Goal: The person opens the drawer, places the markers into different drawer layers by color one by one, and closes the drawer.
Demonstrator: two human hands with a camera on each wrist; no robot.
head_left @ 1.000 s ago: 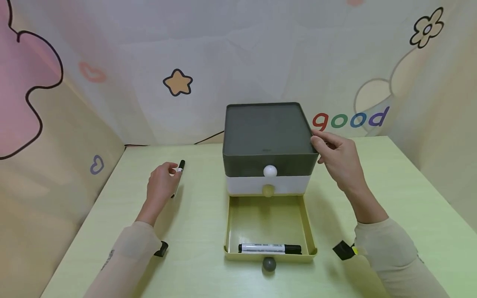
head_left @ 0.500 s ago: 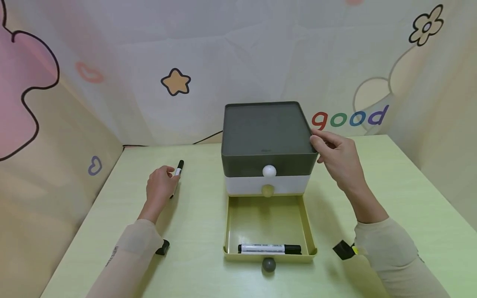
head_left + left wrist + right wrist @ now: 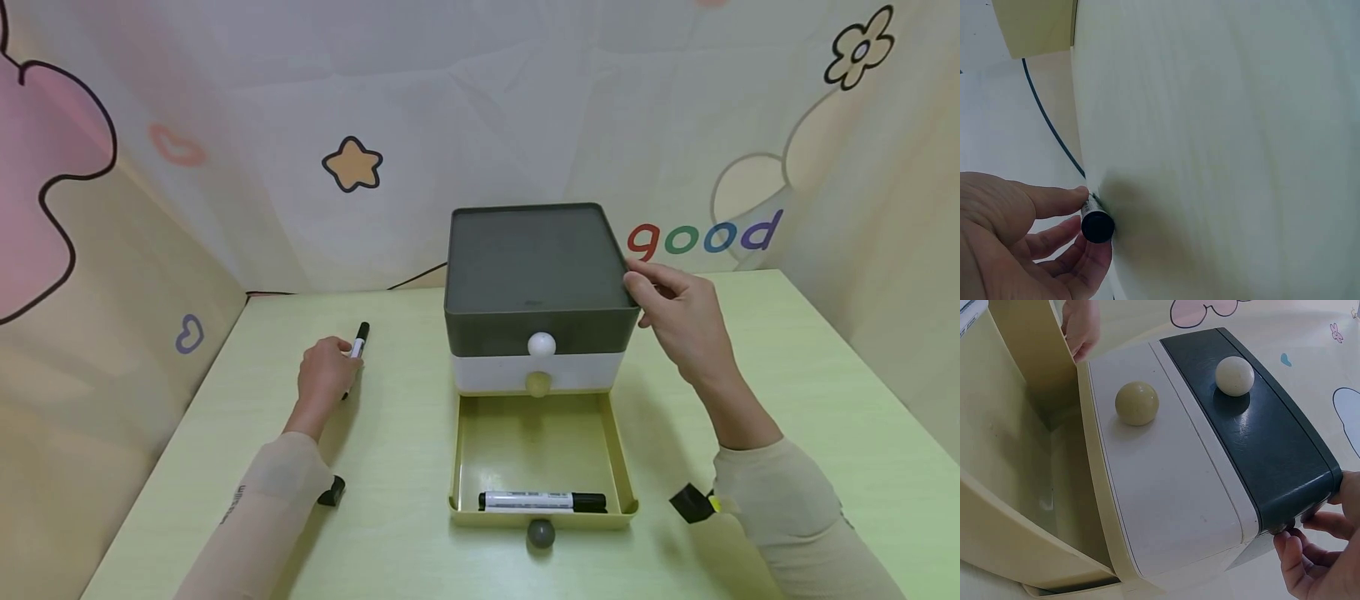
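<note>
On the left of the table lies a whiteboard marker (image 3: 358,342) with a black cap and white barrel. My left hand (image 3: 326,371) has thumb and fingers on either side of it, pinching the barrel; its black end (image 3: 1097,227) faces the left wrist camera. A small desktop drawer box (image 3: 540,258) stands right of centre, dark grey above white above yellow. My right hand (image 3: 678,321) grips the right edge of its dark top, fingers bent round the corner in the right wrist view. The bottom yellow drawer (image 3: 624,467) is pulled out. Inside, along its front wall, lies another marker (image 3: 536,501).
Round knobs mark the drawer fronts: a white knob (image 3: 542,344), a yellow knob (image 3: 538,383) and a grey knob (image 3: 541,533). A printed cloth backdrop (image 3: 420,100) rises behind the pale green table (image 3: 405,467). A thin dark cord (image 3: 417,276) runs behind the box.
My left hand has lowered slightly and closed in on the marker, which lies in nearly the same place. The right hand stays on the box edge.
</note>
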